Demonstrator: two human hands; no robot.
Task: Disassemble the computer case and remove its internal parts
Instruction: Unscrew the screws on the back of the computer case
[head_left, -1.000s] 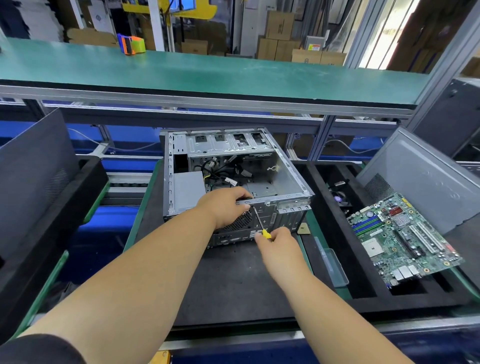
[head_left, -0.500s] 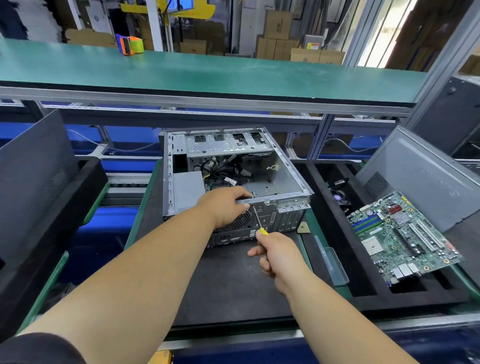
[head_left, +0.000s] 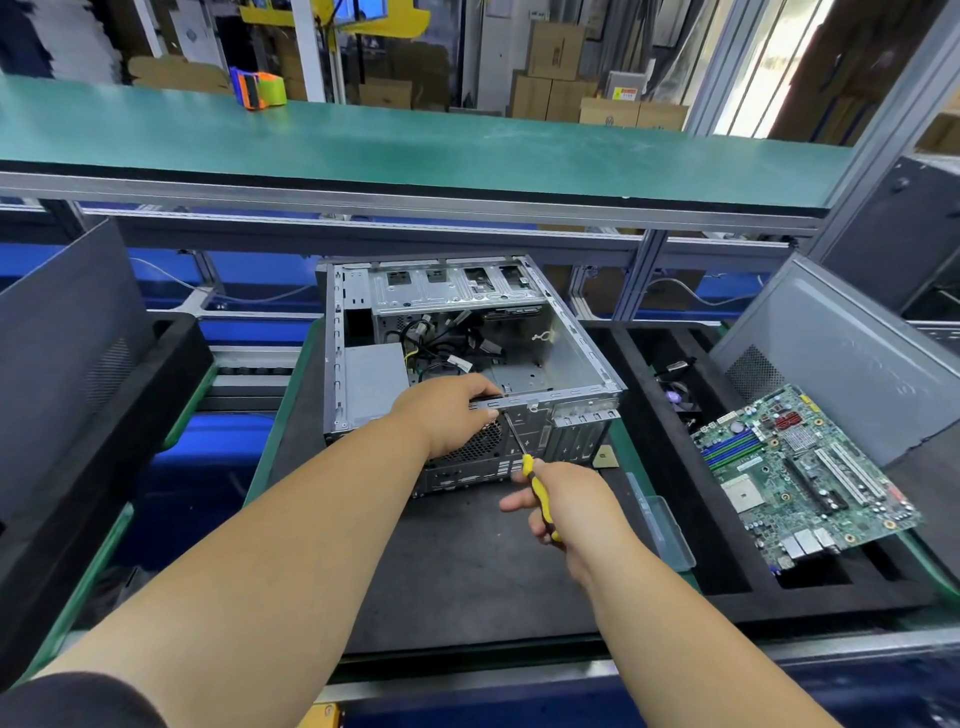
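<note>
Computer case (head_left: 519, 364): on the dark bench (head_left: 467, 571), side panel off, motherboard (head_left: 800, 478) already out and lying in the tray to the right. Remaining inside: power supply (head_left: 374, 379), cables, drive cage. Left hand (head_left: 447, 415) grips the rear top edge; right hand (head_left: 566, 504) clasps a yellow-handled screwdriver (head_left: 537, 491), tip at the rear panel. Judged roughly midway.

A green-topped shelf (head_left: 415, 140) on an aluminium frame (head_left: 644, 280) spans a workshop bench; cardboard boxes (head_left: 556, 78) stack behind, and daylight floods through a window (head_left: 779, 57) at right.
</note>
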